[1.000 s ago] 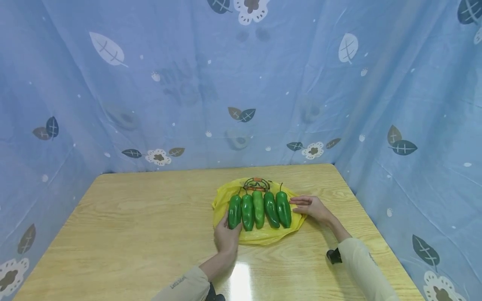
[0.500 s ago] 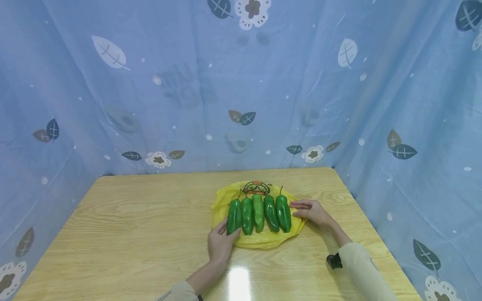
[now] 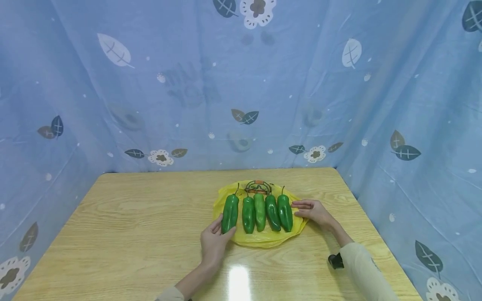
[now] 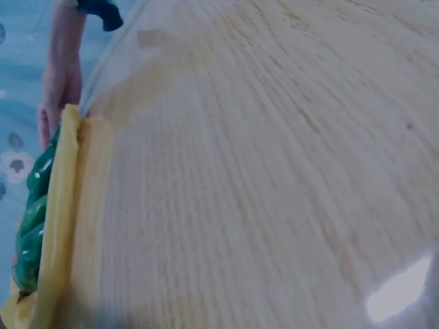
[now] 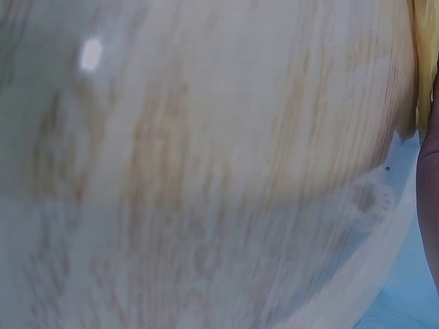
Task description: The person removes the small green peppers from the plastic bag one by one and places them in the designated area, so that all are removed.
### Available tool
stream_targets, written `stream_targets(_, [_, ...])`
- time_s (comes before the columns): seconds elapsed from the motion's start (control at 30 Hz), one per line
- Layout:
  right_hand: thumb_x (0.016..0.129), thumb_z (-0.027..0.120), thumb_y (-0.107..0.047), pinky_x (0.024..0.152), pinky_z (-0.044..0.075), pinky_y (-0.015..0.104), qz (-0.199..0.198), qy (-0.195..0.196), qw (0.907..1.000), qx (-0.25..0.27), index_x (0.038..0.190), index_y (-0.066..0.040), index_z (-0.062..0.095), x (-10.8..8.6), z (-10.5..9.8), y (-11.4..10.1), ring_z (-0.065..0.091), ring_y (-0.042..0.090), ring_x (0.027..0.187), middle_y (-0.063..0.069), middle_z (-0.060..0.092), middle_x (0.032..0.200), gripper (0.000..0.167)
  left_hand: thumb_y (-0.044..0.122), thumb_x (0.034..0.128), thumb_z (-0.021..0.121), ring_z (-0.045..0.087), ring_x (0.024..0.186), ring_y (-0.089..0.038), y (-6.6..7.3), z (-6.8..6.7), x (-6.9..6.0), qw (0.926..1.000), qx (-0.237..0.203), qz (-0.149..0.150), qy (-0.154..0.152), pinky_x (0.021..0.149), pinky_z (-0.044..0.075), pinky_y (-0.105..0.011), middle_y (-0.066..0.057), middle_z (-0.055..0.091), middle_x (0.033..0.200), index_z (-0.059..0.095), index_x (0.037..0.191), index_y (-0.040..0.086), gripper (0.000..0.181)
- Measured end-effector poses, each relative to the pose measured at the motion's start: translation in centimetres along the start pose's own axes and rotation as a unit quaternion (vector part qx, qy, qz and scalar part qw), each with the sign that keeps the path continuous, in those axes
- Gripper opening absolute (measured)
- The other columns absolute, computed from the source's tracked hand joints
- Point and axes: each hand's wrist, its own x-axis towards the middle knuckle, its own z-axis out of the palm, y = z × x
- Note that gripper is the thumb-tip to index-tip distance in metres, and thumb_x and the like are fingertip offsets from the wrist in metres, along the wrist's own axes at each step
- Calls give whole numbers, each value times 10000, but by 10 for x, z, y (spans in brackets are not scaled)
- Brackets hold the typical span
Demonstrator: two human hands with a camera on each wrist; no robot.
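Note:
Several long green peppers lie side by side on a flattened yellow bag (image 3: 260,240), stems pointing away. My left hand (image 3: 214,244) grips the lower part of the leftmost pepper (image 3: 230,211) between thumb and fingers; a gap separates that pepper from the one beside it (image 3: 248,215). At the bag's right edge my right hand (image 3: 316,213) rests with fingers extended, close to the rightmost pepper (image 3: 285,213). The left wrist view shows peppers (image 4: 33,233) on the bag (image 4: 60,205), and the right wrist view shows only part of the right hand (image 5: 429,199).
The wooden table (image 3: 132,225) reaches to a blue patterned curtain (image 3: 169,104) at the back and sides. A bright reflection lies on the tabletop near the front. The bag has a dark and orange print (image 3: 258,187) at its far side.
My left hand has moved left with the leftmost pepper, which now tilts slightly and stands apart from the others. The right hand has stayed at the bag's edge.

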Motion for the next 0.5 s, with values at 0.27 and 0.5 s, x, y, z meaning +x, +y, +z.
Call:
stream_targets(0.27, [887,677,-64,898,525,203,-9,-35,10000,-20,1301,139,485,1,-1,2,602,188,1131,285,549,1282,499,43,776,789,536,1205,-341,7,-21,0,9994,188,141,235,910,509,-242,-256,513,1334,506,1331,-44,629])
stream_targets(0.5, [901,657,-54,902,523,200,-77,-71,9999,-110,1304,138,483,1,-1,2,601,169,1132,294,543,1284,479,25,786,777,543,1193,-342,10,-42,-3,9989,268,283,268,880,522,-225,-249,506,1345,489,1343,-51,632])
